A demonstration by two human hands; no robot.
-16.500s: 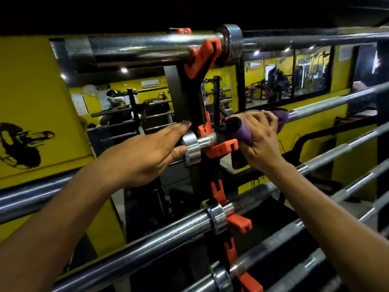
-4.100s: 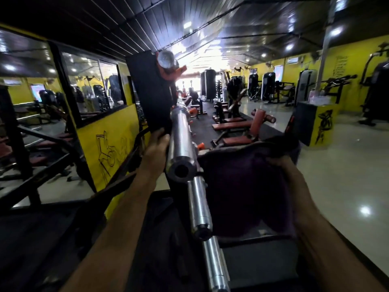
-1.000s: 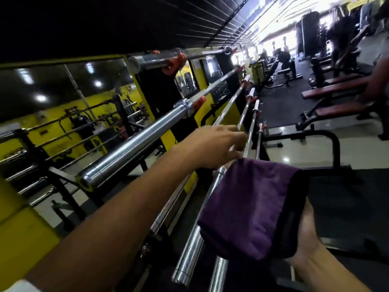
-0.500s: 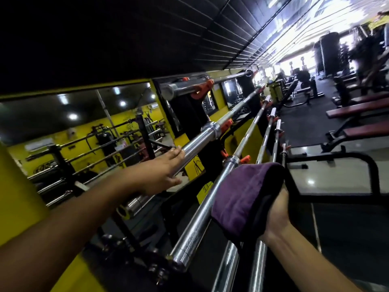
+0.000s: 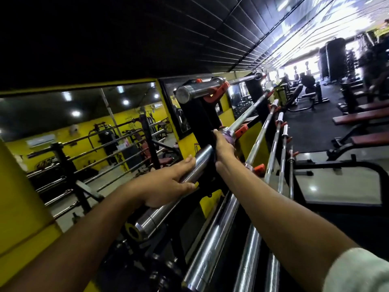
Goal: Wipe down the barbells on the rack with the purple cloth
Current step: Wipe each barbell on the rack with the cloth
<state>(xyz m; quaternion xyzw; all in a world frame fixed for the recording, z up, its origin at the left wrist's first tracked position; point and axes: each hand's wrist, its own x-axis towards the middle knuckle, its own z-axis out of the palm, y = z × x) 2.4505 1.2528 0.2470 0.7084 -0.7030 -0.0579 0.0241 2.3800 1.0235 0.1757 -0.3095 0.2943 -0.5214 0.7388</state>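
Several chrome barbells lie on a black rack with orange hooks, stepping down to the right. My left hand grips the thick sleeve of the second barbell near its end, fingers over the top and thumb below. Farther along that bar, at the collar by the rack upright, my right hand holds the purple cloth wrapped on the bar. Only a small edge of cloth shows past my fingers. The top barbell sits above both hands.
Lower barbells run under my right forearm toward the bottom edge. A mirror and yellow wall stand at left. Benches and a black floor frame lie at right on the gym floor.
My left hand went from hovering open beside the second barbell to gripping its sleeve. My right hand carried the cloth from the lower bars up onto that bar's collar.
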